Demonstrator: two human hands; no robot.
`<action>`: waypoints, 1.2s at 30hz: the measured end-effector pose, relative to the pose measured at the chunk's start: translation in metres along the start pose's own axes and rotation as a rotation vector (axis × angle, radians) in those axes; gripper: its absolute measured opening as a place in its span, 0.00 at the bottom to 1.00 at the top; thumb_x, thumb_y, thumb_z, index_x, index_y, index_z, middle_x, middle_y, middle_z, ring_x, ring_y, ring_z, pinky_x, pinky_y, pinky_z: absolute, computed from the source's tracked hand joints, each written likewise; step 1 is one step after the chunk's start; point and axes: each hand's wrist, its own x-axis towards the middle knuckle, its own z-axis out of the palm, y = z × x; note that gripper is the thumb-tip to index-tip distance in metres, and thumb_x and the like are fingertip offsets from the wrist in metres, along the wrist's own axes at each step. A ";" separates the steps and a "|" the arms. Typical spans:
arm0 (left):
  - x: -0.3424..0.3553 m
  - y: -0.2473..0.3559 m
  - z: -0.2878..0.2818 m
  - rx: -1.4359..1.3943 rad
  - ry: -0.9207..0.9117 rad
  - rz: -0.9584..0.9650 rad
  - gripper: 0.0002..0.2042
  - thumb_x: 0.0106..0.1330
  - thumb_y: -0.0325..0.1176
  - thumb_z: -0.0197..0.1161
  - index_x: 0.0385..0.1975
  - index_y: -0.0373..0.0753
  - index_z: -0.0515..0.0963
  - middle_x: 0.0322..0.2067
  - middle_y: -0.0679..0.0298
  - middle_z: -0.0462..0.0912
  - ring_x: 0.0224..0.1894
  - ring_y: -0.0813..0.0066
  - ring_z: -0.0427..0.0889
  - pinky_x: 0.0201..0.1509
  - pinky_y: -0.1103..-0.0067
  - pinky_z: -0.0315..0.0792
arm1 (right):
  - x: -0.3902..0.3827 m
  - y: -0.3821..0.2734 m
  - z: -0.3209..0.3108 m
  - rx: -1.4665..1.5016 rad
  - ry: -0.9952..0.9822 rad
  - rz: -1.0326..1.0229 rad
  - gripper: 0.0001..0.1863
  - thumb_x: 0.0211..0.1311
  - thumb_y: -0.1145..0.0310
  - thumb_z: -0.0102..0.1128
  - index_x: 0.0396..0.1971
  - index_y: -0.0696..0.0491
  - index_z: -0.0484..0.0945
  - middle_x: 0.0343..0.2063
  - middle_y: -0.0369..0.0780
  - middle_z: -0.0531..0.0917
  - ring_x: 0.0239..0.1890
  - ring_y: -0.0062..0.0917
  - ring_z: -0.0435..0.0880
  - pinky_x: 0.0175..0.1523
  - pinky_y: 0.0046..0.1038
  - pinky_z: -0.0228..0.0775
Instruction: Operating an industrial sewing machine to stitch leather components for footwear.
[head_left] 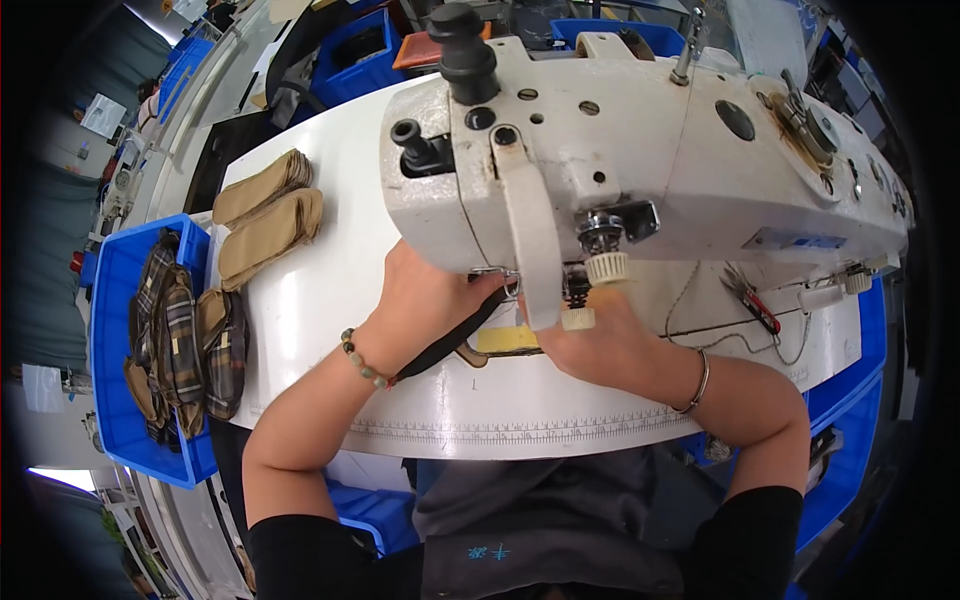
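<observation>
A white sewing machine [620,160] stands over the white table, its needle area between my two hands. My left hand [422,300], with a beaded bracelet at the wrist, is closed with thumb and fingertips pinching a black fabric strip [450,345] beside the presser foot. The strip runs back under that hand toward the wrist. My right hand [610,340], with a metal bangle, rests on the other side of the needle; the machine's guard and knobs hide its fingertips. Between the hands lie a yellow piece [506,340] and a small tan fabric edge [470,355].
Two stacks of tan fabric pieces [268,230] lie on the table at left. Beyond its left edge a blue bin [110,330] holds plaid fabric pieces [175,330]. Red-handled thread snips [752,300] and a loose cord [690,335] lie at right. A printed ruler [520,437] follows the front edge.
</observation>
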 end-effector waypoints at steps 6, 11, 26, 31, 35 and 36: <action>-0.006 0.001 -0.001 0.022 -0.094 -0.079 0.14 0.52 0.35 0.72 0.39 0.43 0.84 0.30 0.60 0.85 0.32 0.57 0.84 0.34 0.66 0.77 | 0.000 0.000 0.001 0.077 0.016 -0.035 0.11 0.48 0.71 0.62 0.33 0.56 0.82 0.15 0.39 0.75 0.18 0.31 0.79 0.23 0.34 0.69; -0.007 0.002 -0.006 -0.057 -0.135 -0.179 0.12 0.52 0.29 0.73 0.37 0.36 0.83 0.29 0.59 0.85 0.28 0.63 0.83 0.33 0.72 0.76 | 0.006 -0.002 -0.004 0.086 0.049 -0.046 0.07 0.51 0.72 0.61 0.31 0.55 0.81 0.14 0.39 0.74 0.17 0.30 0.78 0.22 0.33 0.69; -0.010 -0.012 -0.001 -0.173 -0.142 -0.179 0.10 0.58 0.35 0.73 0.31 0.35 0.82 0.24 0.61 0.83 0.24 0.69 0.80 0.28 0.74 0.72 | 0.005 -0.011 -0.006 0.109 0.078 -0.100 0.15 0.52 0.69 0.59 0.41 0.56 0.81 0.17 0.38 0.77 0.18 0.28 0.79 0.20 0.30 0.69; -0.015 -0.008 0.005 -0.206 -0.113 -0.266 0.12 0.57 0.36 0.74 0.27 0.34 0.80 0.21 0.62 0.81 0.21 0.72 0.77 0.25 0.74 0.71 | 0.007 -0.010 -0.007 0.046 0.050 -0.100 0.16 0.50 0.68 0.60 0.40 0.56 0.81 0.29 0.39 0.83 0.20 0.26 0.80 0.21 0.28 0.70; -0.013 -0.003 0.006 -0.220 -0.109 -0.204 0.12 0.55 0.35 0.75 0.27 0.34 0.79 0.20 0.62 0.80 0.20 0.72 0.77 0.25 0.75 0.70 | 0.016 -0.015 -0.008 -0.104 0.189 -0.168 0.15 0.49 0.69 0.60 0.39 0.57 0.81 0.34 0.42 0.84 0.21 0.24 0.80 0.21 0.25 0.71; -0.012 -0.002 0.008 -0.215 -0.129 -0.240 0.12 0.54 0.34 0.75 0.27 0.34 0.79 0.20 0.62 0.80 0.20 0.72 0.76 0.25 0.75 0.70 | 0.016 -0.016 -0.006 -0.129 0.230 -0.166 0.14 0.48 0.70 0.60 0.37 0.57 0.82 0.34 0.43 0.83 0.22 0.23 0.80 0.21 0.25 0.71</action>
